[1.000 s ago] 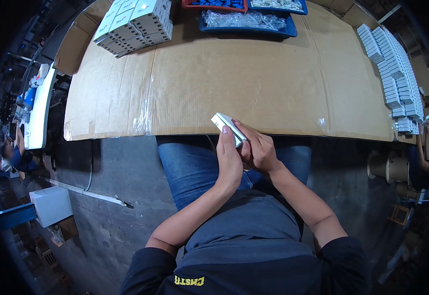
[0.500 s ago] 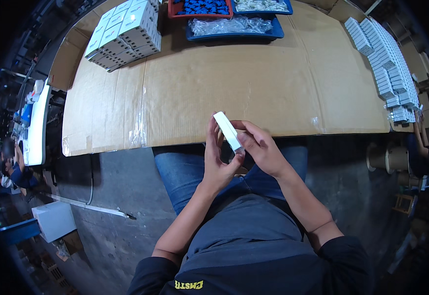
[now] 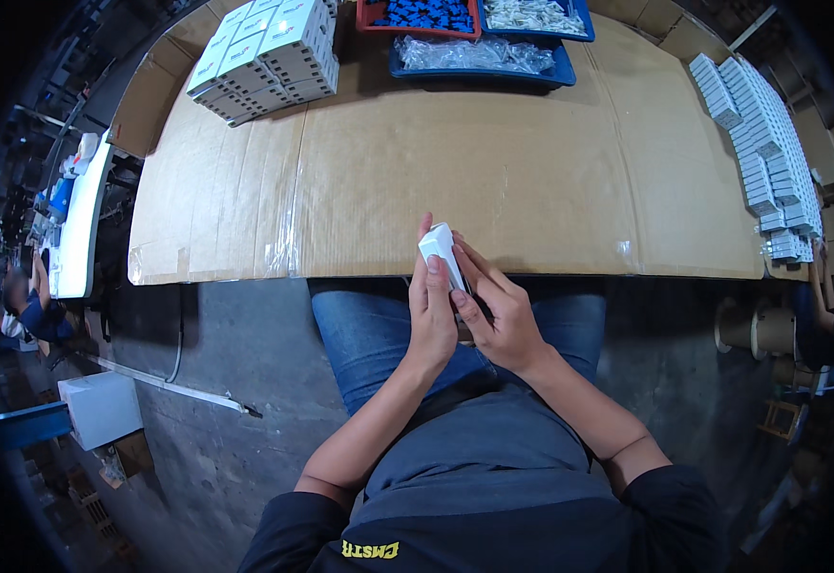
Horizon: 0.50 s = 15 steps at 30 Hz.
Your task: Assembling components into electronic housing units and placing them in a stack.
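Note:
Between my two hands is a small white box (image 3: 440, 244), held tilted just off the near edge of the cardboard-covered table (image 3: 493, 191). My left hand (image 3: 431, 315) grips it from the left, with the thumb lying along its near face. From the right, my right hand (image 3: 501, 320) closes on the same box, its thumb low on the near end and its fingers along the far side. The palms and fingers hide the box's lower part.
A block of stacked white boxes (image 3: 269, 57) stands at the back left. Behind the table's middle are a red tray (image 3: 379, 26) of blue pieces, a blue tray (image 3: 570, 79) of clear plastic bags and another of whitish parts. Rows of small boxes (image 3: 770, 143) line the right.
The white box has turned more upright, showing its end. My left thumb has moved up onto its face, and my right hand has shifted its hold. The view has swung slightly left.

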Motion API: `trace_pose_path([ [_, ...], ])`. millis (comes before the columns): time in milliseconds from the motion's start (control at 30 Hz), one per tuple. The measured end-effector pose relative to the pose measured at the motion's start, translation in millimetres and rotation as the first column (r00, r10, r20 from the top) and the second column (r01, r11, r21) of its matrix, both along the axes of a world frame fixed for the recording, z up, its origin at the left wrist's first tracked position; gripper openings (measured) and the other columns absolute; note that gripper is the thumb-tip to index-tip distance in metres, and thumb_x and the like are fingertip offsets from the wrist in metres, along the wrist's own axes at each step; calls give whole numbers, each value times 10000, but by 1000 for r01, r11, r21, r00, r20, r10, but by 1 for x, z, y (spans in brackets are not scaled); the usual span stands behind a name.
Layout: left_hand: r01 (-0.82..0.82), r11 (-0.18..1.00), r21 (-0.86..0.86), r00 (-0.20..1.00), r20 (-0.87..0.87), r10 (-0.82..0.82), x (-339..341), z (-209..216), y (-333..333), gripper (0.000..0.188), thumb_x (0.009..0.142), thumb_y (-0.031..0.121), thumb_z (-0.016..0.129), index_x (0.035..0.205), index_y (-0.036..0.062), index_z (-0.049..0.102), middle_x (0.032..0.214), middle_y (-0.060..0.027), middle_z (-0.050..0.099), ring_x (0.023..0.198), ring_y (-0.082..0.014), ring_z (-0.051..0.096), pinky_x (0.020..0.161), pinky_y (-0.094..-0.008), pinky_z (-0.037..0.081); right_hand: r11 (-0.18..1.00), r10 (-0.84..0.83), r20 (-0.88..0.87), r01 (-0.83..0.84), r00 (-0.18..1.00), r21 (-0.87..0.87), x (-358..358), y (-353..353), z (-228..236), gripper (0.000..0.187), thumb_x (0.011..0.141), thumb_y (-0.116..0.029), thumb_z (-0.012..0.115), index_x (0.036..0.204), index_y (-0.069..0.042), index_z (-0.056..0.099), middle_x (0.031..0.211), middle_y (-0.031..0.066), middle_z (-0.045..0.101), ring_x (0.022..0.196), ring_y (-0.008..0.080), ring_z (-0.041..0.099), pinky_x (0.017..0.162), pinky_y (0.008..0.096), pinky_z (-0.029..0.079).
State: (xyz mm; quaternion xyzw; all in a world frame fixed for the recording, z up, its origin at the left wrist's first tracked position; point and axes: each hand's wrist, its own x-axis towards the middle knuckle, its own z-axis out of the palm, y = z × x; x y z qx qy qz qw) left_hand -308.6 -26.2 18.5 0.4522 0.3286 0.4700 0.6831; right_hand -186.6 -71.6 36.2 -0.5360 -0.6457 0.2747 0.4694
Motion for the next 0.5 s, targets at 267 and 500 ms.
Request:
trace_pose_path([
  [267,-49,995,87,998,-30,52,6,1,-10,718,1132,514,336,1645,23,230,1472,-163,510,1402,-248,475,1197,-388,349,997,-15,58,11,998,80,-2,-7,-6,500,1088,-161,515,1512,99,460,1530,321,491,1386,438,547,1117,440,485],
  [500,-86,986,145,996,-16,90,1,10,-6,759,1112,478,424,1658,12,178,1622,-191,348,1473,-287,381,1237,-408,262,999,40,-197,-34,980,34,-8,-2,-1,487,1104,-172,485,1530,62,463,1586,252,467,1444,368,508,1156,388,442],
])
